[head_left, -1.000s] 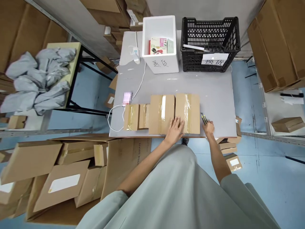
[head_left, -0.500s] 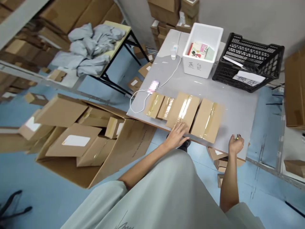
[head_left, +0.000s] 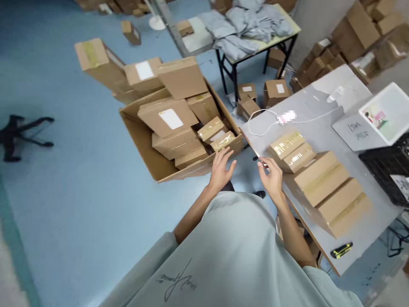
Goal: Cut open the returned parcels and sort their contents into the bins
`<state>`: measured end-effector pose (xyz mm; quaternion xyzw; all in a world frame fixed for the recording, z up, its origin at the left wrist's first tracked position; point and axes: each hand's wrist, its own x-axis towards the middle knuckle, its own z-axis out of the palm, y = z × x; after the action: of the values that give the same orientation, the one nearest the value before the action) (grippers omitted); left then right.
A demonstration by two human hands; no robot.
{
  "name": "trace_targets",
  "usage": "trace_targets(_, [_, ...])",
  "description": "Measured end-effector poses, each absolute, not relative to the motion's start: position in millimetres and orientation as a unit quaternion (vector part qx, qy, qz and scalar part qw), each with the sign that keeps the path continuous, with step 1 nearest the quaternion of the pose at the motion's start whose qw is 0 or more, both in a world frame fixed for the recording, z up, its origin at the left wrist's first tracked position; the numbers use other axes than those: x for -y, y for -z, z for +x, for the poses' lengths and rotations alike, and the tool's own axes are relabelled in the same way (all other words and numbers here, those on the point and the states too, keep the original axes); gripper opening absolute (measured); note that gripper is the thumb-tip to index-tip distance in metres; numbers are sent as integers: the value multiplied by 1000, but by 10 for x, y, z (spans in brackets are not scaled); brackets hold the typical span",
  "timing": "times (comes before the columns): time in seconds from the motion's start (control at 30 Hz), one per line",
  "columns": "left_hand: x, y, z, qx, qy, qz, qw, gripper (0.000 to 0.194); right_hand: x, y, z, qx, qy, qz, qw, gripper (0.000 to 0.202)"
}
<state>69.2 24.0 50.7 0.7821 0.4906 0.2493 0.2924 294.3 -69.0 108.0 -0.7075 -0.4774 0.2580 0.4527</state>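
Note:
My left hand is open, its fingers spread beside the near right corner of a large open carton. Inside that carton lie several taped cardboard boxes, the nearest a small shiny-taped box. My right hand holds nothing I can see; its fingers are curved but apart, by the left edge of the grey table. Close to it on the tabletop stand two small taped boxes and two larger taped boxes. A yellow and black box cutter lies near the table's front corner.
A white bin and a black crate stand on the table's far side, with a white cable at its left end. Behind, grey bags cover a small table. A black chair base is at left.
The view has swung left toward the large carton. My left hand has left the taped box on the table. The cutter has gone from my right hand to the tabletop.

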Motion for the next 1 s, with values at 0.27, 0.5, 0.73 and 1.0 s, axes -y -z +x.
trace_targets(0.27, [-801, -130, -984, -639, -291, 624, 343, 44, -900, -757, 1616, 598, -341, -653, 316, 51])
trace_targets(0.5, [-1176, 288, -1496, -685, -266, 540, 412, 43, -1603, -439, 1382, 639, -309, -687, 154, 38])
trace_targets(0.73, [-1510, 638, -1301, -662, -252, 503, 494, 45, -2138, -39, 1606, 617, -281, -735, 6, 45])
trace_targets(1.0, [-1746, 1210, -587, -679, -128, 327, 645, 59, -2596, 563, 1878, 504, -332, -786, -133, 63])
